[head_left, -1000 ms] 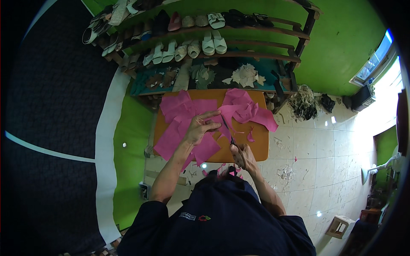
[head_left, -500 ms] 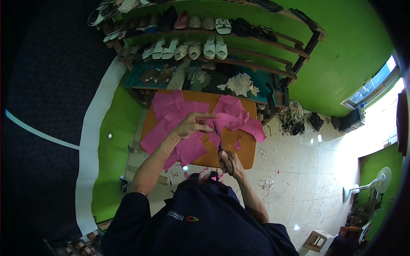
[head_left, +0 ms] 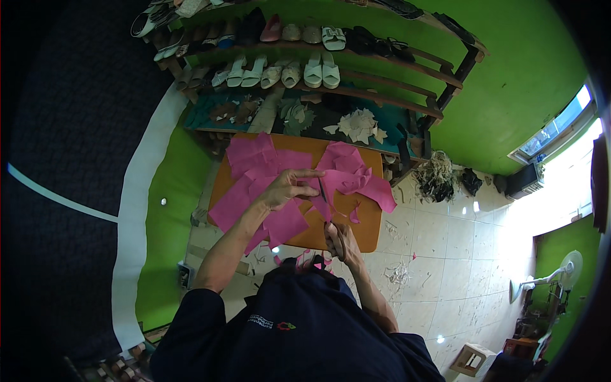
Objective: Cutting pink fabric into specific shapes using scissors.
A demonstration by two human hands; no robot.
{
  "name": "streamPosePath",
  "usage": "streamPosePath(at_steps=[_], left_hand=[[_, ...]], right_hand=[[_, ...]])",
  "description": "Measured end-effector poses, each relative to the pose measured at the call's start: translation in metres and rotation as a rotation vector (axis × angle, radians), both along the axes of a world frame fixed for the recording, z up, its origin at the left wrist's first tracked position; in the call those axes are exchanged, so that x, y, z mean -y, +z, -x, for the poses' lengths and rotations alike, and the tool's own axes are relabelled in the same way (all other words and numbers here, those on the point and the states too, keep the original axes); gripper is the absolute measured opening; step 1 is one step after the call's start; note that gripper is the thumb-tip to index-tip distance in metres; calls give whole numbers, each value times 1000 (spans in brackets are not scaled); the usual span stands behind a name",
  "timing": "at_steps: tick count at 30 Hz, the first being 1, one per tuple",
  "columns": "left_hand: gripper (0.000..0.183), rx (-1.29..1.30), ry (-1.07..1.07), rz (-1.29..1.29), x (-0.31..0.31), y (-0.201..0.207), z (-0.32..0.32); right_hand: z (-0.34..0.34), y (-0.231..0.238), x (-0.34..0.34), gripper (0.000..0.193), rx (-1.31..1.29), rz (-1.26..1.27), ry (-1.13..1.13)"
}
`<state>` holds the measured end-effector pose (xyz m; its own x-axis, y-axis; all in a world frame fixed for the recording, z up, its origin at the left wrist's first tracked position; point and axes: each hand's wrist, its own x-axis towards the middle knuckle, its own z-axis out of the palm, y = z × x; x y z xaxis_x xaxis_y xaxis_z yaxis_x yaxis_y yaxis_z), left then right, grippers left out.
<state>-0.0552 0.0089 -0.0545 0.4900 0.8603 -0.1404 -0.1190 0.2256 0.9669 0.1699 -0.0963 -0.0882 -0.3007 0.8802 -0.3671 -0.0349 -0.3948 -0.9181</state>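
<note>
Over the orange table (head_left: 305, 240) my left hand (head_left: 287, 190) pinches a pink sheet piece (head_left: 323, 209), its index finger stretched along the edge. My right hand (head_left: 342, 242) is wrapped round the handles of a pair of scissors (head_left: 323, 190). Their dark blades point away from me, at the pink piece just right of my left fingertips. A thin pink strip hangs beside the blades. More pink sheets (head_left: 289, 226) lie flat on the left of the table, and a crumpled pink sheet (head_left: 344, 159) lies at its far right. A small curved pink scrap (head_left: 354, 213) rests to the right of the blades.
Beyond the table stands a wooden rack (head_left: 382, 97) with sandals and shoes; cut scraps (head_left: 358, 125) lie on its lowest shelf. Trimmings (head_left: 400, 272) litter the tiled floor at right. A white fan (head_left: 571, 267) stands far right, and a dark patterned surface (head_left: 70, 159) fills the left.
The scissors have shifted slightly against the pink piece, and a thin pink strip now shows to the right of the blades. My left hand has hardly moved.
</note>
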Motion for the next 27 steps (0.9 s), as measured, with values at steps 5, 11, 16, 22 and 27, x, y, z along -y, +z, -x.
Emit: streamPosePath(at_steps=[5,11,16,22,27], left_hand=[[48,-6,45,17,1,2,-4],[49,38,114,10,9,3,-8],[49,110,134,-21,10,-6,-10],[51,365,218,222,11,-19,-11],[54,192,209,56,12,-27,-7]], right_hand=[[0,3,-1,62,25,-5,-21],[2,-1,-3,62,-6,12,-41],[1,3,-7,62,9,22,-53],[1,0,-8,63,9,16,-28],[5,7,-12,61,65,62,-22]])
